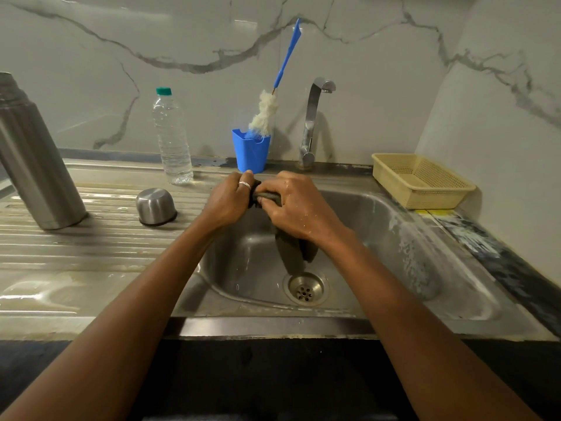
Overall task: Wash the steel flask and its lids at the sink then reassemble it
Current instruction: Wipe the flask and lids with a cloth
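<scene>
The tall steel flask point(33, 165) stands upright on the ribbed drainboard at the far left. Its steel cup lid point(155, 206) sits upside down on the drainboard to the right of it. Above the sink basin point(379, 226), my left hand point(230, 199) and my right hand point(299, 205) both grip a dark grey cloth point(293, 250). The cloth is bunched between the two hands and its loose end hangs down toward the drain point(306, 289). Whether something small is wrapped inside the cloth is hidden by my fingers.
A clear plastic water bottle point(172, 138) stands behind the cup lid. A blue holder point(250, 151) with a bottle brush point(274, 86) sits beside the tap point(312, 123), which is not running. A beige plastic basket point(420, 180) rests at the right of the sink.
</scene>
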The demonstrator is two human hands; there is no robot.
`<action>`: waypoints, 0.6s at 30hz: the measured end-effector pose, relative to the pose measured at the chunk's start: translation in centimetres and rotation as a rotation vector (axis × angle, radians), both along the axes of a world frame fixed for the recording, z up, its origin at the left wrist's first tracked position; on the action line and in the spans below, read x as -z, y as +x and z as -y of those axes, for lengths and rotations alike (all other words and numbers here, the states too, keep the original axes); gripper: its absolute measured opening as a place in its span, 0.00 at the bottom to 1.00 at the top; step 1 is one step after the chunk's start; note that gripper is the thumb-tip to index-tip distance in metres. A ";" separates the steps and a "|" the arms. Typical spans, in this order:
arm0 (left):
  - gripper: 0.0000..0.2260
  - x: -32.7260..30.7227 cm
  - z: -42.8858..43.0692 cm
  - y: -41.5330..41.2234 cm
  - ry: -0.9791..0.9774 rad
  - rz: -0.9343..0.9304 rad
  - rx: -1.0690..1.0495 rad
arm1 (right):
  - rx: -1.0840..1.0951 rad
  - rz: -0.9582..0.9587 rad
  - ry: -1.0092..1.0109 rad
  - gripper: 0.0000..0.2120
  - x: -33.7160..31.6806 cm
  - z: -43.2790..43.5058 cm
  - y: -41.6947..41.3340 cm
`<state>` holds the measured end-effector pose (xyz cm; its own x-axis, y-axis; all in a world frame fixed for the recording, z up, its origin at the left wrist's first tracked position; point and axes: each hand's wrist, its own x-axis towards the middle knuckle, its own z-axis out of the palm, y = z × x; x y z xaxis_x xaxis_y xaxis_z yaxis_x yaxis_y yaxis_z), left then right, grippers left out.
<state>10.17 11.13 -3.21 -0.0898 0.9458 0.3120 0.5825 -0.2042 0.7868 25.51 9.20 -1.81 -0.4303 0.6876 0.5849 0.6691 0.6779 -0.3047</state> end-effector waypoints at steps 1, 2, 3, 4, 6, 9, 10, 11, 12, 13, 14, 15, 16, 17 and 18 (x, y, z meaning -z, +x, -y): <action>0.21 -0.1 -0.1 -0.1 -0.031 0.077 -0.025 | -0.021 -0.008 -0.018 0.07 -0.3 0.0 0.1; 0.20 -0.3 -0.1 -0.2 -0.067 0.179 -0.047 | -0.014 -0.054 -0.047 0.07 -0.5 -0.1 0.2; 0.18 -0.4 -0.1 -0.2 -0.104 0.295 -0.062 | 0.017 -0.126 -0.076 0.07 -0.7 -0.1 0.4; 0.17 -0.5 0.0 -0.1 -0.138 0.411 -0.065 | 0.059 -0.206 -0.094 0.08 -0.8 -0.3 0.6; 0.14 -0.4 0.2 0.2 -0.200 0.580 -0.035 | 0.125 -0.328 -0.111 0.09 -0.8 -0.7 0.9; 0.13 -0.1 0.2 0.4 -0.241 0.705 0.028 | 0.122 -0.373 -0.091 0.08 -0.5 -0.8 0.2; 0.13 -0.1 0.2 0.4 -0.239 0.726 0.040 | 0.105 -0.360 -0.069 0.07 -0.3 -0.6 -0.2; 0.13 -0.2 0.2 0.4 -0.235 0.743 0.046 | 0.076 -0.346 -0.051 0.06 -0.1 -0.4 -0.4; 0.13 -0.2 0.2 0.2 -0.231 0.759 0.046 | 0.044 -0.325 -0.042 0.06 0.1 -0.3 -0.5; 0.13 -0.2 0.2 0.1 -0.231 0.767 0.043 | 0.015 -0.295 -0.039 0.06 0.2 -0.3 -0.5; 0.13 -0.1 0.2 -0.1 -0.232 0.759 0.040 | 0.005 -0.262 -0.038 0.06 0.3 -0.4 -0.4; 0.13 0.0 0.2 -0.4 -0.236 0.744 0.044 | 0.015 -0.234 -0.033 0.06 0.4 -0.6 -0.3; 0.13 0.1 0.2 -0.5 -0.243 0.725 0.055 | 0.039 -0.223 -0.021 0.06 0.5 -0.8 -0.3; 0.13 0.1 0.1 -0.5 -0.247 0.709 0.068 | 0.066 -0.228 -0.003 0.06 0.5 -1.0 -0.3; 0.13 0.1 0.1 -0.5 -0.244 0.700 0.074 | 0.078 -0.241 0.025 0.06 0.5 -1.0 -0.4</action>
